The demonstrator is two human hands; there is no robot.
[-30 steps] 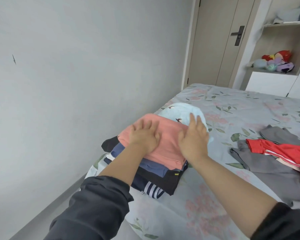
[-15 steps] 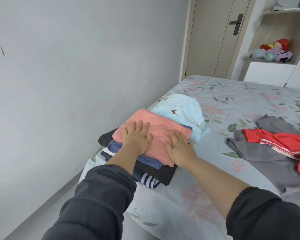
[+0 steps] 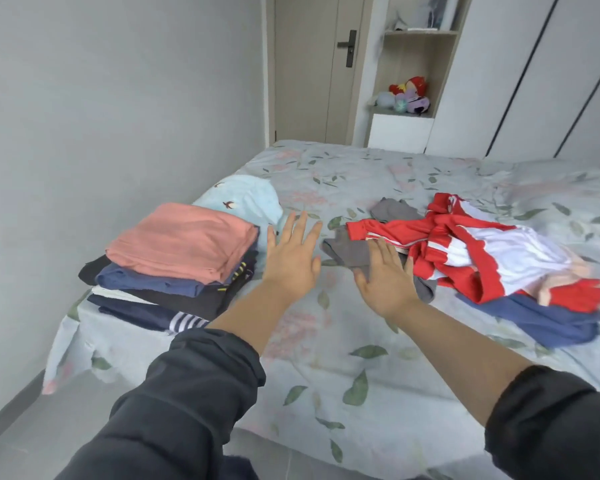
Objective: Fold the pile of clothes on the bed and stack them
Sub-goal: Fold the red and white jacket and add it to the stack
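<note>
Head view. The stack [image 3: 174,282] of folded clothes sits at centre left of the frame, on the bed's [image 3: 326,375] left corner, with a pink garment [image 3: 184,240] on top and dark blue, black and striped pieces beneath. A light blue garment [image 3: 246,202] lies just behind the stack. The unfolded pile [image 3: 482,258] lies at centre right: a red-and-white garment [image 3: 465,244] over a grey garment [image 3: 350,251] and a blue garment [image 3: 541,320]. The left hand [image 3: 291,258] is at frame centre, between stack and pile, fingers straight and spread, holding nothing. The right hand [image 3: 385,275] lies over the grey garment's near edge, fingers likewise straight, gripping nothing; contact with the cloth cannot be told. Dark sleeves [image 3: 187,393] fill the lower frame. A door [image 3: 312,64] and a shelf with toys [image 3: 409,95] stand at upper centre.
</note>
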